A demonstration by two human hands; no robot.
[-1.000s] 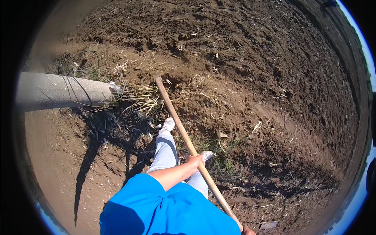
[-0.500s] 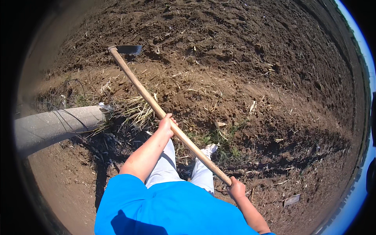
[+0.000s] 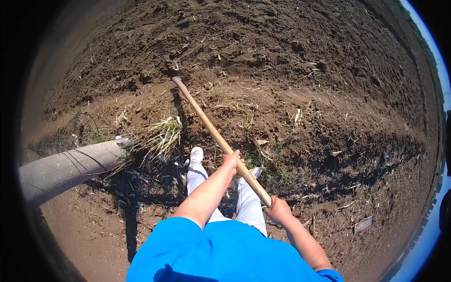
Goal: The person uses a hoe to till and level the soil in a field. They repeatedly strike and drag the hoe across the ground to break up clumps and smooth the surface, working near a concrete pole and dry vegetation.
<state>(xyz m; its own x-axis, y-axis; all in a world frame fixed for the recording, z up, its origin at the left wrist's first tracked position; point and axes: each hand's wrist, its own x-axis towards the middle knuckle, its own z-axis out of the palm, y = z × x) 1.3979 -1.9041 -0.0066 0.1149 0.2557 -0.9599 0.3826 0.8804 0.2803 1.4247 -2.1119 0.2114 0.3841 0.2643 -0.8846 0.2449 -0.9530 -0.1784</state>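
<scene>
A hoe [image 3: 205,120] with a long pale wooden handle slants from far left to near right in front of me. My left hand [image 3: 232,161] is closed around the lower middle of the handle. Wrapped round its near end is my right hand [image 3: 279,210]. The hoe's head lies at the far end, at the lip of the dark turned soil [image 3: 263,42]; its blade is mostly hidden there, so I cannot tell how deep it sits. My white shoes and light trousers show below the handle.
A concrete pole [image 3: 75,164] with dark wires stands at the left. Beside its end is a tuft of dry, partly green grass [image 3: 164,136]. More green weeds [image 3: 275,171] grow by my right foot. A pale flat scrap [image 3: 362,225] lies on the soil at the right.
The hoe's head has come down and to the right onto the soil; its dark blade was plainly visible before. Both hands still grip the handle, the left now farther right and lower.
</scene>
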